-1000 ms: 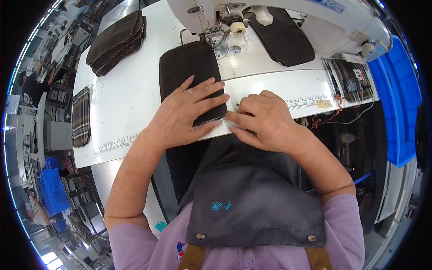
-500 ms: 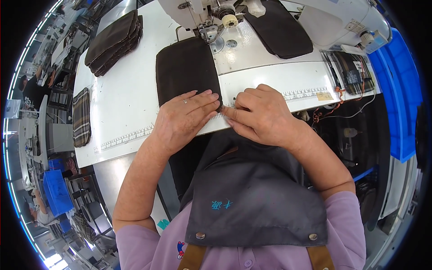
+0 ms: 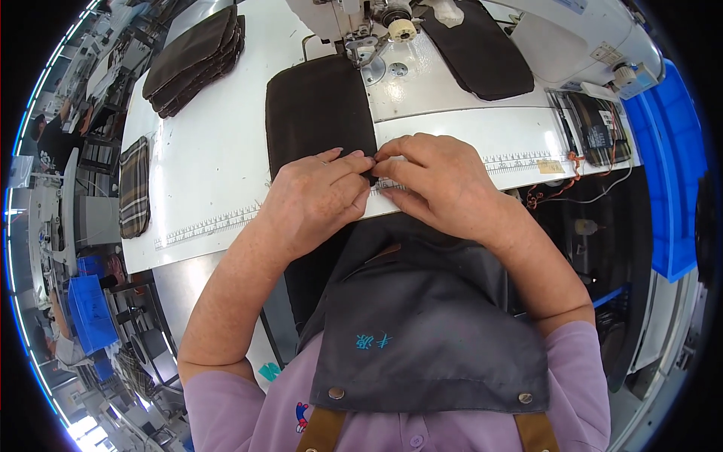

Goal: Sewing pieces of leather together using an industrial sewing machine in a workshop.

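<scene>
A dark brown fabric piece with rounded corners point(image 3: 316, 105) lies under the head of a white sewing machine point(image 3: 358, 26), reaching toward me. At its near right corner my left hand point(image 3: 320, 200) has its fingers curled together on the cloth. My right hand point(image 3: 440, 181) meets that same corner with bent index and middle fingertips, pinching it next to the left fingers, while the thumb sits lower by the printed ruler strip. Some of the corner is hidden under the fingers.
A stack of brown pieces point(image 3: 192, 60) lies back left, another brown piece point(image 3: 482, 53) back right. Plaid pieces sit at the left edge point(image 3: 134, 188) and right end point(image 3: 595, 128) of the white table point(image 3: 196, 173). A blue bin point(image 3: 666, 166) stands right. People work far left.
My left hand has slid back from spreading over the cloth to bunch at its near corner. My right hand's fingers have moved up onto that corner. The cloth sits slightly farther from me.
</scene>
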A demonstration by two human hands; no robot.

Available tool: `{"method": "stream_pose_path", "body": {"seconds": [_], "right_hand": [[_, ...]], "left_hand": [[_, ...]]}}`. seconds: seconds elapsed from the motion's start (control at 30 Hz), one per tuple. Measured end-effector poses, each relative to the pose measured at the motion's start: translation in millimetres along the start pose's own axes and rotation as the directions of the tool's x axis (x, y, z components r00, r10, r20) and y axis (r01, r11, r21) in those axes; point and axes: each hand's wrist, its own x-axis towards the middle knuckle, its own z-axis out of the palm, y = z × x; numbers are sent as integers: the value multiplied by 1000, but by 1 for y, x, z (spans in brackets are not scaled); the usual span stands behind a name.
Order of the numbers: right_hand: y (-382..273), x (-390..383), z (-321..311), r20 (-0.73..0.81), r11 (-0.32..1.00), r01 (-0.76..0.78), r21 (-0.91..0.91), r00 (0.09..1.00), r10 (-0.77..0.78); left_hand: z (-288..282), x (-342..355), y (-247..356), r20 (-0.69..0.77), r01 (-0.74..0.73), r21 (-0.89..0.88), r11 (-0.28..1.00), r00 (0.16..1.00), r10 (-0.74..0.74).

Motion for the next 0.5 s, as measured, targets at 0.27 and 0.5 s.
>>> {"method": "stream_pose_path", "body": {"seconds": [0.27, 0.5], "right_hand": [[7, 11, 12, -101, 981, 61, -183, 992, -80], [8, 13, 8, -105, 944, 204, -261, 966, -238]], "left_hand": [[-1, 7, 1, -41, 345, -460, 818, 912, -408], [-12, 14, -16, -2, 231, -370, 900, 968, -250]]}}
